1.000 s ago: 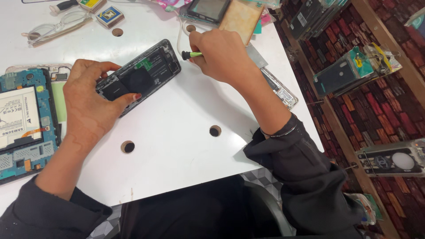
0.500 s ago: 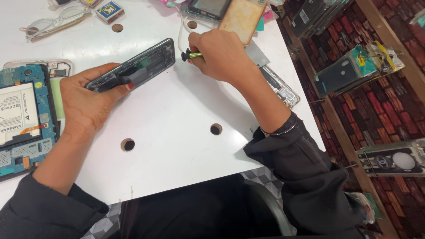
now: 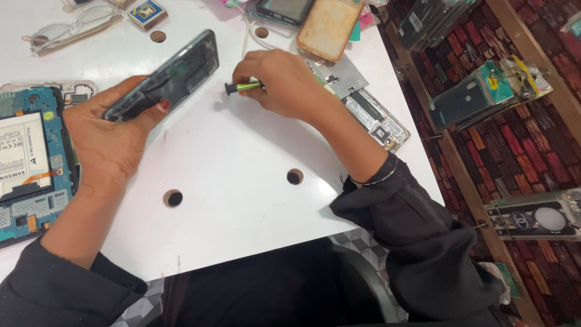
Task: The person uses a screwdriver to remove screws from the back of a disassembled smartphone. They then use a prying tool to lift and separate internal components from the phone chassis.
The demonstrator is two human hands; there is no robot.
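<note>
White workbench with cable holes [image 3: 242,181], left hand [image 3: 112,142] is gripping a dark phone [image 3: 163,75] tilted up on edge, long axis running up-right toward the right hand [image 3: 284,82], which is pinching a small green-handled screwdriver [image 3: 243,87] just beside it.

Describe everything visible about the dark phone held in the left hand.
The dark, slim rectangular phone looks opened at the back: through a glossy, see-through surface, dark inner parts show. It is tilted up on its long edge, running diagonally from lower left to upper right above the white table. The left hand grips its lower end, thumb on the near face, fingers behind. The right hand, holding a small green-and-black screwdriver, sits just beside its upper end, not touching it.
</note>
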